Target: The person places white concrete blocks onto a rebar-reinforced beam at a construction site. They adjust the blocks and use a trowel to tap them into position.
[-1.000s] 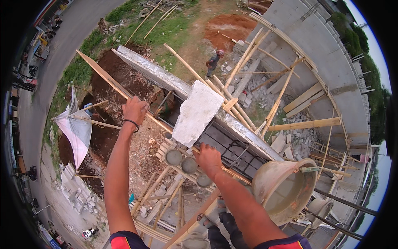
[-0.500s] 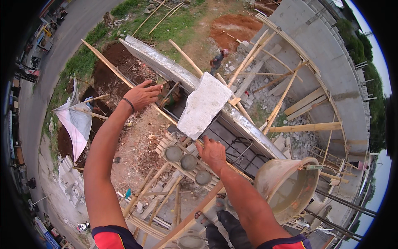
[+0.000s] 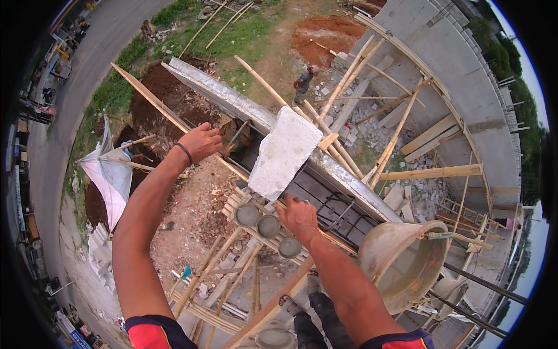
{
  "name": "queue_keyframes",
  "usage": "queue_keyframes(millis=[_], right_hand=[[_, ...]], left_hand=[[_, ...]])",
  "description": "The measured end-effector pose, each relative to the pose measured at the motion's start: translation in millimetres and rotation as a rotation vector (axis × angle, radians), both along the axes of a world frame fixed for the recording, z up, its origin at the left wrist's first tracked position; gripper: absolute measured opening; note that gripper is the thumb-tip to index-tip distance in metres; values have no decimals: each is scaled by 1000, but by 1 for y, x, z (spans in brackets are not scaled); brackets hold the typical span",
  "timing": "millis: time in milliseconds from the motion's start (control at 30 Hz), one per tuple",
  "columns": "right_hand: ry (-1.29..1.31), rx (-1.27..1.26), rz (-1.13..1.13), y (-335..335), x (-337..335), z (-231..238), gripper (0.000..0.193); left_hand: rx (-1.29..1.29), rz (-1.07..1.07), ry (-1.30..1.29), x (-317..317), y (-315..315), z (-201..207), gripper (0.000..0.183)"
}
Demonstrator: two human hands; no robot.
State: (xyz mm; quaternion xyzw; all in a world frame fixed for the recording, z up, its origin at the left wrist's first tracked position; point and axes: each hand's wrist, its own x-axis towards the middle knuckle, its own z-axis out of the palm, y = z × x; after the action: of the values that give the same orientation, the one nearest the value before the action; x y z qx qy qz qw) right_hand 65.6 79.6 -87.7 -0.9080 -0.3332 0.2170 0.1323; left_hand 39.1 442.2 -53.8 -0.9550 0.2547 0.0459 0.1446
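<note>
A rough white block (image 3: 286, 152) lies across the top of a long, narrow formwork trough, bridging its two sides. My left hand (image 3: 201, 142), with a dark band at the wrist, has its fingers curled over the near formwork board (image 3: 152, 100), left of the block. My right hand (image 3: 299, 214) is closed over the same board's edge by the block's lower corner, its fingertips partly hidden. Inside the trough, a steel rebar cage (image 3: 334, 203) shows right of the block. The far formwork panel (image 3: 224, 96) has a silvery top edge.
A large bucket (image 3: 381, 256) of greyish liquid stands at right, beside my right forearm. Below are bamboo scaffold poles (image 3: 232, 247), several round cement-filled tubs (image 3: 268, 226), my sandalled feet (image 3: 289, 303) and rubble. A person (image 3: 303, 84) stands on the ground beyond; another is partly hidden near a pale tarp (image 3: 107, 171).
My left hand has come down and left, its outstretched fingers now curled at the board. My right hand stays by the block's corner. The view has shifted slightly.
</note>
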Motion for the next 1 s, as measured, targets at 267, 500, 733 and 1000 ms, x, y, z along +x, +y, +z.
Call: queue_keyframes(millis=[267,500,733,1000], right_hand=[[37,-25,-5,0,2,-1,44],[52,-48,7,0,3,0,42],[-53,-13,24,-6,2,-6,43],[-119,7,83,7,-11,-4,45]], left_hand=[[-40,-42,-70,-6,-3,-1,4],[-58,-24,36,-11,3,-6,3],[-244,304,-413,-43,-33,-19,29],[-1586,2002,-780,11,-137,-88,100]])
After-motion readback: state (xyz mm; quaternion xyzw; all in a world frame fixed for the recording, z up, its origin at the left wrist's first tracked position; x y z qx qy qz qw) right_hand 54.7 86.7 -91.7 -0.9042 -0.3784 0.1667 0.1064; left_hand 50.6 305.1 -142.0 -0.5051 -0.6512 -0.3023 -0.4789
